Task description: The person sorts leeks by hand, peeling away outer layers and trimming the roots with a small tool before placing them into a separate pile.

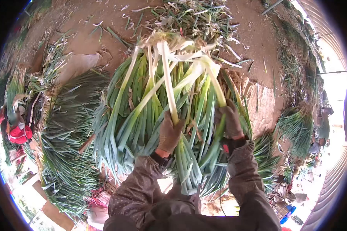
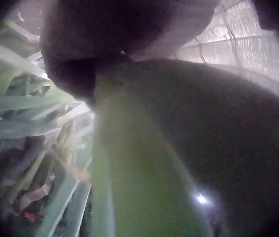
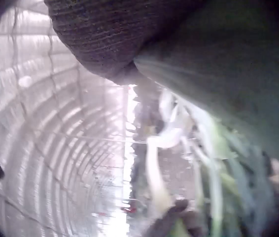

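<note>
In the head view, my gloved left hand (image 1: 169,133) grips a long green onion (image 1: 167,81) around its stalk, white root end pointing away from me. To its right, my gloved right hand (image 1: 231,118) holds another green onion (image 1: 216,85) by the stalk, leaves trailing back toward me. Both hands are over a thick pile of green onions (image 1: 142,100), whose pale ends face the far side. A broad green leaf (image 2: 139,182) runs beneath the glove in the left wrist view. The right wrist view has a dark ribbed glove (image 3: 115,39) against a leaf, fingers mostly hidden.
Another big heap of green onions (image 1: 69,142) lies at left. Peeled scraps (image 1: 196,19) litter the dirt floor (image 1: 92,19) ahead. A flattened sack (image 1: 261,102) is beside the pile at right, with a further bundle (image 1: 297,127) beyond. A red bag (image 1: 20,133) sits far left.
</note>
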Motion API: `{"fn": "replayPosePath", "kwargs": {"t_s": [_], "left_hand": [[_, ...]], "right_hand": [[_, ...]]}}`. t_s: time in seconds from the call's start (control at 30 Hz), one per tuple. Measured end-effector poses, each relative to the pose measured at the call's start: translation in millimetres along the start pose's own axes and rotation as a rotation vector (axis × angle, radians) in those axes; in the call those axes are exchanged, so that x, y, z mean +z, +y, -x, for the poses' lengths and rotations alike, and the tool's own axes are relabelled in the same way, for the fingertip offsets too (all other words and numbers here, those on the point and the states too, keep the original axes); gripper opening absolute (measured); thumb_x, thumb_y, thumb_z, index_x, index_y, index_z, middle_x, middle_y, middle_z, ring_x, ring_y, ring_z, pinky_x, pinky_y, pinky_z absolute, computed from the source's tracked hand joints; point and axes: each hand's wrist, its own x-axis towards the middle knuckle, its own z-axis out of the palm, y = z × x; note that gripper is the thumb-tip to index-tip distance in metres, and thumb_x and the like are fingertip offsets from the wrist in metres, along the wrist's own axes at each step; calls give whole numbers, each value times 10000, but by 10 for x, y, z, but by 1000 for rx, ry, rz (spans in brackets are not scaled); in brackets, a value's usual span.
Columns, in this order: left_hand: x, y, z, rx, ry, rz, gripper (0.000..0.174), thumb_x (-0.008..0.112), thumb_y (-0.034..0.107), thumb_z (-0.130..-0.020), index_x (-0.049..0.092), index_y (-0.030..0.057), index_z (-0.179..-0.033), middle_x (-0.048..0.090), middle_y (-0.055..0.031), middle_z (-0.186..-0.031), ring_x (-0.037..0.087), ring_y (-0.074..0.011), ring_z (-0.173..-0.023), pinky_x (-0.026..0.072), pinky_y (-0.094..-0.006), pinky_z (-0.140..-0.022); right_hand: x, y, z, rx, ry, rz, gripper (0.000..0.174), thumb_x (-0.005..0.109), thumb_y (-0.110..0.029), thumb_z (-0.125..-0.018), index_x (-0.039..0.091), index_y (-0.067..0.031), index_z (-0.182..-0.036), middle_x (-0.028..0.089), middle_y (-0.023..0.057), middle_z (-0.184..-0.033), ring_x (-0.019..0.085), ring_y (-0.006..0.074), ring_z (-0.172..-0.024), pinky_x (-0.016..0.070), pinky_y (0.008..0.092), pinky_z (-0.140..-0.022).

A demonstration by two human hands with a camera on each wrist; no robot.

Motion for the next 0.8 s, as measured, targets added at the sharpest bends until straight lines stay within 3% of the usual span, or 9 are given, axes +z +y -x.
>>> {"fn": "replayPosePath", "kwargs": {"t_s": [0.13,0.2,0.33,0.4,0.47,0.57,0.67,0.7,0.8], "left_hand": [[188,-107,185,-81,-152,-11,419,710,241,-954,481,0,-1208,649,-145,-845,661,-253,-737,534,-378,-686],[346,-483,191,-7,-219,-115,408,703,247,-973,481,1,-1212,637,-124,-900,632,-183,-787,527,-338,-696],[603,-745,373,57,-249,-220,387,658,197,-972,455,24,-1252,665,-270,-909,664,-481,-886,527,-502,-711],[738,-837,449,55,-293,-201,357,661,186,-966,480,26,-1229,656,-267,-911,656,-485,-873,527,-493,-710],[680,-899,526,94,-349,-231,322,666,177,-958,513,22,-1195,653,-264,-919,652,-485,-870,527,-480,-721],[509,-795,489,320,-453,-351,285,699,94,-909,619,-13,-1161,682,-236,-966,690,-412,-945,530,-426,-844],[273,-651,369,-12,-609,-301,285,715,97,-888,646,-1,-1147,697,-233,-997,696,-387,-971,535,-429,-878],[159,-743,265,95,-651,-246,348,729,121,-872,643,13,-1191,710,-228,-1022,698,-379,-971,541,-429,-878],[-330,-770,-216,249,-184,-791,443,741,195,-856,606,15,-1238,683,-230,-1048,672,-388,-999,523,-471,-866]], "right_hand": [[-630,860,27,-279,65,1047,298,564,-114,-894,543,11,-1164,606,122,-878,601,217,-764,516,337,-717],[-551,823,154,-187,66,960,275,594,-109,-924,544,37,-1152,639,193,-904,617,274,-805,523,383,-763],[-420,1247,380,-93,32,872,390,622,-334,-989,552,37,-1083,645,207,-894,624,289,-772,519,400,-715],[-295,1426,442,28,38,759,504,625,-458,-1001,548,34,-1079,647,211,-875,646,306,-781,524,407,-713],[-205,1525,555,-4,-39,679,770,686,-654,-900,537,48,-1178,602,135,-1054,560,159,-976,494,312,-835],[-55,1402,568,133,-141,382,738,779,-568,-855,545,49,-1187,667,124,-1031,645,181,-950,531,330,-813],[-96,1425,524,184,-148,396,573,842,-359,-853,579,63,-1137,683,83,-981,642,139,-905,544,304,-776],[-75,1372,551,183,-162,395,552,840,-336,-854,583,68,-1130,679,84,-973,634,135,-899,542,297,-767],[-59,970,696,220,-105,401,488,824,-247,-840,622,56,-1165,682,80,-953,665,158,-840,561,300,-707]]}}
